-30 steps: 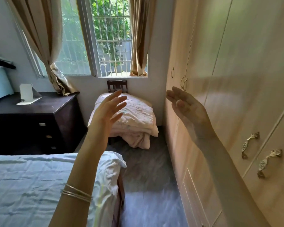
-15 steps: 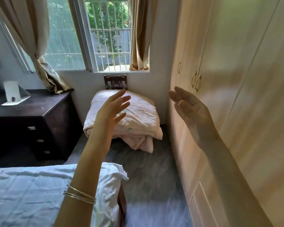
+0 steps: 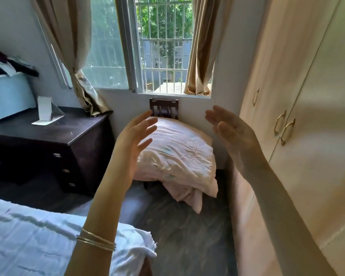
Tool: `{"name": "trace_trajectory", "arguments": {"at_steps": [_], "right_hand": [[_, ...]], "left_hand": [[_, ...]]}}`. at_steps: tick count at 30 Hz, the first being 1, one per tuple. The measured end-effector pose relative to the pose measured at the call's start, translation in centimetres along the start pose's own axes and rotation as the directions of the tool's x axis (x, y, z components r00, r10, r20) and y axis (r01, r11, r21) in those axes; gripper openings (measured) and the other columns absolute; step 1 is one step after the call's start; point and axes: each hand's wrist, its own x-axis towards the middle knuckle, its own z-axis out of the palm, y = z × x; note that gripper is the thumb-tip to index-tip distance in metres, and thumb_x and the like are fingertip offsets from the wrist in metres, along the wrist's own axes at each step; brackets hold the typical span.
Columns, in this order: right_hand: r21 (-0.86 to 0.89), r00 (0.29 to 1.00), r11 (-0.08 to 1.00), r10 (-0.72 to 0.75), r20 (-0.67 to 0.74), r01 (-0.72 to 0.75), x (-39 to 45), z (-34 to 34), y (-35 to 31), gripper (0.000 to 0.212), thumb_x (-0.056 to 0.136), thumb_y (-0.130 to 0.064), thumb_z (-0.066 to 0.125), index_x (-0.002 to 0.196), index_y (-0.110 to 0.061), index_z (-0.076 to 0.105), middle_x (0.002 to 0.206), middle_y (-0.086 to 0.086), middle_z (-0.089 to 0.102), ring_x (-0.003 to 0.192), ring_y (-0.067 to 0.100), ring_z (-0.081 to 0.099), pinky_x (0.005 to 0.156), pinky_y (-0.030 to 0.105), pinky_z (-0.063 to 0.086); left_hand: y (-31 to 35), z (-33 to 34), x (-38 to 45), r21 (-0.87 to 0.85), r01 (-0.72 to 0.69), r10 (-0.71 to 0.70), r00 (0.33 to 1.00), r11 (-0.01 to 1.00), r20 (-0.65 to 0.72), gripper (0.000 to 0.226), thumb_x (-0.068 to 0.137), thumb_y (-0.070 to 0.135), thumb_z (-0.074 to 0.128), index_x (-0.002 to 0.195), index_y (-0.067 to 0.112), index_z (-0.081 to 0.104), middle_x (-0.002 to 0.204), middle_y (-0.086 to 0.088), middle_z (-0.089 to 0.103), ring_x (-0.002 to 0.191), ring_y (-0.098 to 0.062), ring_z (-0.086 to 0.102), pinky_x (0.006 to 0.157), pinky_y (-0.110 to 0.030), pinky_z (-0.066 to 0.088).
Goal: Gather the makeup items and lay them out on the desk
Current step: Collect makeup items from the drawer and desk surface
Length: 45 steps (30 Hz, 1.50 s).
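No text, label, brand, number or sign can be read anywhere here.

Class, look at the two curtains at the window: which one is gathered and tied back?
The left curtain: it is cinched low down, its bunched end resting on the dark dresser. The right curtain hangs straight.

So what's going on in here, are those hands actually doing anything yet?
Not yet. A person stands in a bedroom with both arms raised, the left hand and the right hand open, palms facing each other and holding nothing. Ahead, a folded pale pink quilt sits piled on a dark wooden chair below the barred window. A dark wooden dresser at the left carries only a small white card stand. No makeup items are in sight.
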Motion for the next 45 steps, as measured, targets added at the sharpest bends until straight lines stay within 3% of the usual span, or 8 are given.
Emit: {"name": "trace_trajectory", "arguments": {"at_steps": [3,9,15,22,25,33,37,45], "right_hand": [[0.039,0.998,0.999,0.009,0.062,-0.012,2.7,0.1,2.3,0.049,0.082,-0.040,0.059,0.128,-0.027,0.049,0.132,-0.007,0.056,0.123,0.010,0.053,0.098,0.020,0.043],[0.134,0.989,0.990,0.032,0.141,-0.052,7.3,2.1,7.7,0.049,0.079,-0.039,0.061,0.126,-0.029,0.051,0.127,-0.011,0.060,0.120,0.005,0.056,0.089,0.011,0.046],[0.129,0.975,0.989,0.036,0.219,-0.065,14.3,6.0,11.4,0.053,0.078,-0.038,0.057,0.128,-0.026,0.050,0.128,-0.010,0.060,0.119,0.004,0.056,0.093,0.013,0.046],[0.175,0.955,0.984,-0.008,0.296,-0.046,23.6,11.7,13.1,0.048,0.077,-0.037,0.057,0.124,-0.031,0.051,0.121,-0.021,0.061,0.117,-0.002,0.055,0.087,0.009,0.045],[0.216,0.941,0.974,-0.015,0.339,-0.063,26.0,14.3,14.7,0.046,0.077,-0.035,0.057,0.123,-0.030,0.052,0.124,-0.018,0.061,0.119,-0.001,0.055,0.088,0.010,0.045],[0.315,0.897,0.937,-0.004,0.442,-0.151,31.1,19.9,20.2,0.040,0.080,-0.032,0.065,0.120,-0.032,0.059,0.125,-0.007,0.064,0.121,0.008,0.056,0.095,0.019,0.046],[0.354,0.860,0.920,-0.038,0.508,-0.168,34.2,21.7,22.4,0.042,0.077,-0.039,0.065,0.118,-0.035,0.060,0.124,-0.010,0.064,0.121,0.007,0.056,0.091,0.015,0.046],[0.407,0.779,0.896,-0.125,0.615,-0.177,44.3,22.9,25.8,0.042,0.081,-0.029,0.063,0.123,-0.030,0.056,0.126,-0.009,0.063,0.121,0.007,0.055,0.088,0.011,0.046]], "left_hand": [[-1.3,-0.6,2.1,0.026,0.001,-0.001,1.000,1.000,-0.016,0.047,0.073,0.039,0.049,0.118,0.028,0.056,0.120,0.003,0.064,0.115,-0.012,0.059,0.097,-0.030,0.044],[-4.0,-3.7,6.7,0.032,-0.006,0.010,0.994,0.999,-0.109,0.042,0.073,0.040,0.050,0.114,0.032,0.057,0.119,0.005,0.064,0.113,-0.010,0.059,0.096,-0.031,0.044],[-5.4,-7.8,13.6,0.022,-0.016,0.020,0.982,1.000,-0.185,0.055,0.072,0.037,0.050,0.125,0.022,0.052,0.123,0.000,0.061,0.116,-0.014,0.057,0.098,-0.032,0.043],[-5.4,-12.8,21.6,0.041,-0.056,0.064,0.974,0.998,-0.217,0.055,0.075,0.036,0.049,0.128,0.021,0.051,0.126,0.000,0.060,0.118,-0.014,0.056,0.100,-0.032,0.042],[-6.3,-15.0,23.2,0.067,-0.045,0.060,0.968,0.997,-0.243,0.054,0.076,0.037,0.049,0.128,0.022,0.052,0.126,0.000,0.061,0.117,-0.013,0.057,0.100,-0.032,0.042],[-8.3,-20.2,25.4,0.135,0.009,0.045,0.917,0.991,-0.396,0.043,0.077,0.038,0.049,0.118,0.030,0.057,0.123,0.002,0.062,0.115,-0.010,0.059,0.101,-0.033,0.042],[-9.2,-21.3,27.6,0.168,0.009,0.069,0.890,0.986,-0.452,0.042,0.078,0.039,0.049,0.118,0.031,0.057,0.122,0.004,0.063,0.114,-0.009,0.059,0.100,-0.032,0.043],[-10.6,-21.1,35.8,0.193,-0.055,0.156,0.814,0.980,-0.560,0.042,0.078,0.039,0.049,0.118,0.031,0.058,0.120,0.005,0.064,0.114,-0.010,0.059,0.099,-0.032,0.043]]}}
